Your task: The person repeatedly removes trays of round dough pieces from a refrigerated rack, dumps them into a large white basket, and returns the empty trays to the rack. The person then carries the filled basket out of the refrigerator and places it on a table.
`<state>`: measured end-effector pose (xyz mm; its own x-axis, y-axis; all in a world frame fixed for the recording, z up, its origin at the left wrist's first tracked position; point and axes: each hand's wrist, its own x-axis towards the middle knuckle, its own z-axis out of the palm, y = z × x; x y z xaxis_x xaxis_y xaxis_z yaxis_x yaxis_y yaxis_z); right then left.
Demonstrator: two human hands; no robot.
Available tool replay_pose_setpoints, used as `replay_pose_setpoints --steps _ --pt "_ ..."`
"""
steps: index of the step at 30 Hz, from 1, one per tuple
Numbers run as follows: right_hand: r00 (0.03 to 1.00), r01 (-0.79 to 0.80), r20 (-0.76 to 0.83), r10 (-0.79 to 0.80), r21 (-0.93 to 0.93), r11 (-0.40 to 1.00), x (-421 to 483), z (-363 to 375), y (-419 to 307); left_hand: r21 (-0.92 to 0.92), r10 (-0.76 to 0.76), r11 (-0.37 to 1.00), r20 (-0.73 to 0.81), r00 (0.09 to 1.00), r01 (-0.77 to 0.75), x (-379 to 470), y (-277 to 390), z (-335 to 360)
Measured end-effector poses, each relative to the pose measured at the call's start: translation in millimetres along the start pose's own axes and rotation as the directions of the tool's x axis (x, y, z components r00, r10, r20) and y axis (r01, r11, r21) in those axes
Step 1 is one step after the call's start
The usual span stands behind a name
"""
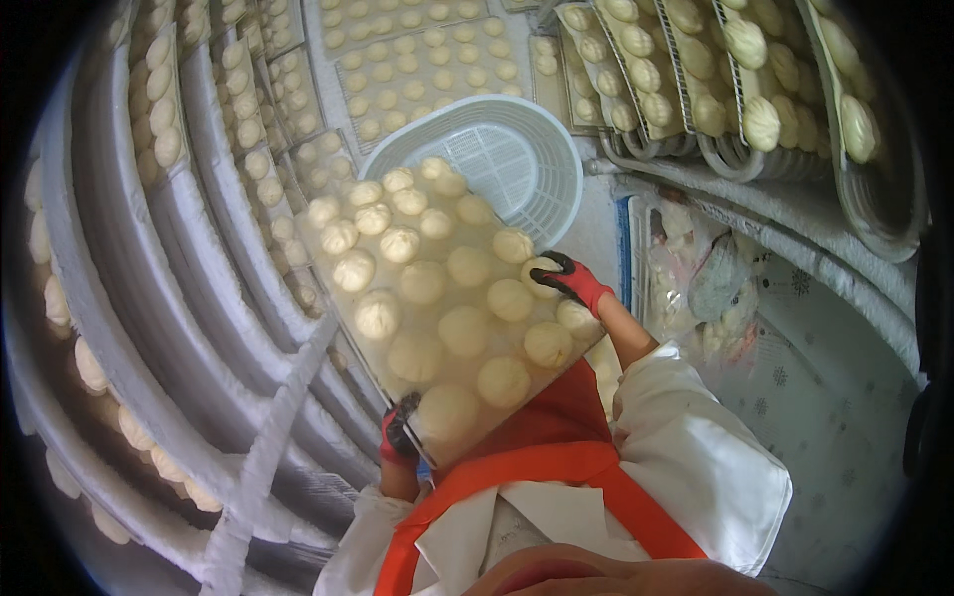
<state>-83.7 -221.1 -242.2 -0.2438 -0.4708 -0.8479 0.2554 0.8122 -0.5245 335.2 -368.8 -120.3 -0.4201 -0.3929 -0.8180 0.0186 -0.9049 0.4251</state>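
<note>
A rectangular tray (447, 357) covered with rows of pale, pleated dough buns lies across the front of my body, tilted in the view. My left hand (401, 430), in a red and black glove, grips its near left edge, with the fingers partly hidden. At the right side, my right hand (570, 279), in a matching glove, has its fingers on a bun (542, 277) near the tray's edge; whether it also holds the tray cannot be told. Just beyond the tray is an oval light-blue plastic basket (570, 186), its visible inside holding nothing.
Frosted shelf pipes (201, 223) curve along the left, with bun trays on them. More bun trays (406, 71) lie beyond the basket. At upper right, wire racks of buns (693, 67) rest on frosted coils. Plastic bags (697, 276) are at the right.
</note>
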Motion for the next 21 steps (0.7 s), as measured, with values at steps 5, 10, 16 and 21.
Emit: replay_pose_setpoints --steps 5,10,16,21 --pt "0.957 0.284 -0.054 -0.285 -0.028 0.958 -77.4 6.1 -30.1 0.274 -0.021 0.962 0.058 0.998 0.004 36.0 29.3 93.1" --pt "0.773 0.632 0.163 -0.614 -0.100 0.769 -131.6 53.2 -66.1 -0.397 -0.509 0.580 0.505 0.697 0.711 94.8 4.0 140.7" --pt "0.846 0.522 -0.009 -0.534 -0.190 0.831 -95.4 39.1 -60.6 -0.155 -0.382 0.872 0.378 0.844 0.464 65.1 -22.0 153.8" --pt "0.768 0.307 -0.572 -0.288 -0.065 0.949 32.3 -11.5 -68.1 -0.066 -0.443 0.884 0.194 0.875 0.462 24.1 -20.1 143.4"
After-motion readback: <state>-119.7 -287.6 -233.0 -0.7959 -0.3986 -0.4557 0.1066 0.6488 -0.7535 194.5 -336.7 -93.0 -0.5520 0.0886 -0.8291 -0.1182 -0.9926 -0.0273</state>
